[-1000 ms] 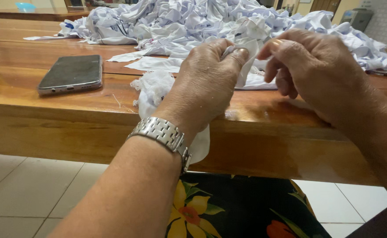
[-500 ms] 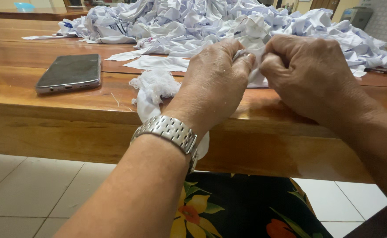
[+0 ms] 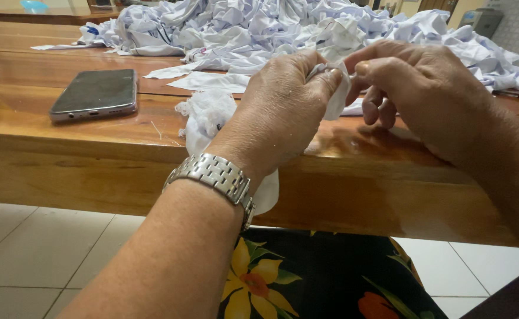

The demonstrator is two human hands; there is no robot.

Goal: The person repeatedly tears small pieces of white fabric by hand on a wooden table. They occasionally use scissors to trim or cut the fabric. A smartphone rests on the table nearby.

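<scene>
We're pinching a white cloth strip (image 3: 334, 94) in the left hand (image 3: 283, 112), thumb and forefinger clamped on its top edge. The right hand (image 3: 416, 88) is loosening from the tight fist of half a second ago: lower fingers uncurling, forefinger and thumb still nipping the strip at 3 o'clock of the left. Reads as a regrip. The strip is hanging over the counter (image 3: 94, 142) edge. Phone (image 3: 96, 93) at 9 o'clock, cloth pile (image 3: 259, 29) at 12.
</scene>
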